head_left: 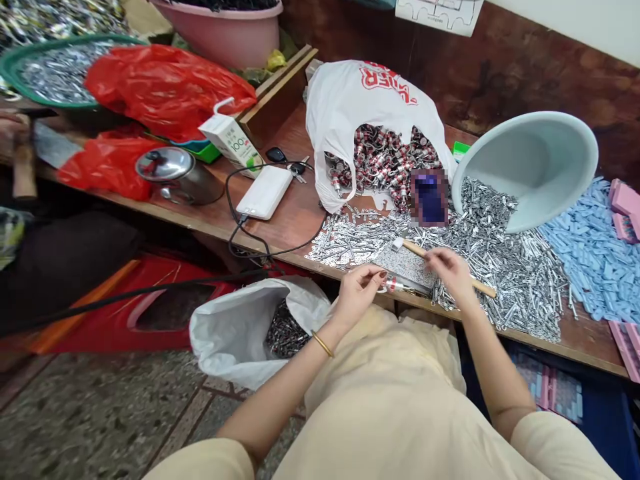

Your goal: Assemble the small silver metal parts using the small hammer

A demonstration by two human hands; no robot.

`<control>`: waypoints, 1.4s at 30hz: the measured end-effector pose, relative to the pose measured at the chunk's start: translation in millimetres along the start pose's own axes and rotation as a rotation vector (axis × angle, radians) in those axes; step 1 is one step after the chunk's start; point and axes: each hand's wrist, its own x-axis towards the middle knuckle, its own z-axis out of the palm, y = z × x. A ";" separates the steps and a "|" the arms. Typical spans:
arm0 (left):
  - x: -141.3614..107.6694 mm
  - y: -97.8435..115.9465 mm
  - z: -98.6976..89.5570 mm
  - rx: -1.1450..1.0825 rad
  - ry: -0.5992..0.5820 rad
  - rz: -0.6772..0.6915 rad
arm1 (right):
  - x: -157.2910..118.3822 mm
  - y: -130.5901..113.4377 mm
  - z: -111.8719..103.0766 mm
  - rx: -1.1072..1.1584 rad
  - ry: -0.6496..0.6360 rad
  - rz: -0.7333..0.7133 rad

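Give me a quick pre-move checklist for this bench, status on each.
1. Left hand has hold of the red-and-silver part: ok, pinched at the fingertips.
2. Right hand firmly on the hammer: cannot tell; hand is at the wooden handle, grip hidden.
3. Hammer head apart from left fingers: ok, gap visible.
4. Loose metal pieces kept back from the front edge of the table: not ok, pile reaches it.
5. Grey basin upright: not ok, tipped on its side, metal pieces at its mouth.
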 end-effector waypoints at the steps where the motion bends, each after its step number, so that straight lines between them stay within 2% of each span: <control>1: 4.2 -3.3 -6.1 0.015 0.004 -0.036 | 17.1 9.1 -18.1 -0.183 0.138 -0.023; 2: 8.3 -5.7 -12.1 0.034 0.012 -0.069 | 34.4 17.7 -34.8 -0.367 0.211 -0.031; 3: 11.9 -7.4 -17.3 0.052 0.015 -0.097 | 50.5 25.6 -48.7 -0.530 0.225 -0.026; 5: 17.4 -9.0 -24.6 0.079 0.014 -0.131 | 76.1 38.2 -65.1 -0.738 0.156 -0.022; 7: 20.3 -9.5 -28.6 0.090 0.010 -0.141 | 89.8 46.0 -68.0 -0.841 0.083 0.010; 9: 21.5 -10.1 -32.4 0.078 0.002 -0.153 | 92.8 49.9 -64.8 -0.842 0.029 0.050; 12: 22.9 -11.5 -41.0 0.034 -0.022 -0.192 | 86.1 51.0 -63.2 -0.622 0.015 0.087; 16: 29.1 -12.6 -51.3 0.031 -0.055 -0.227 | 72.1 44.0 -69.1 -0.021 0.052 0.167; 18: 34.1 -12.7 -53.3 0.052 -0.085 -0.229 | 65.3 36.3 -69.4 0.222 -0.001 0.178; 20: 39.2 -13.5 -53.7 0.061 -0.113 -0.237 | 58.7 26.8 -65.7 0.336 -0.068 0.157; 25: 46.6 -20.9 -54.0 0.037 -0.139 -0.276 | 44.0 2.2 -39.5 0.414 -0.206 0.108; 33: 51.4 -30.3 -53.8 0.105 -0.159 -0.299 | 30.3 -31.8 39.7 0.526 -0.520 0.174; 37: 52.2 -31.1 -55.7 0.142 -0.175 -0.275 | 34.2 -34.2 64.1 0.467 -0.596 0.120; 42: 52.8 -33.5 -58.7 0.227 -0.162 -0.231 | 39.2 -27.4 78.9 0.381 -0.621 0.099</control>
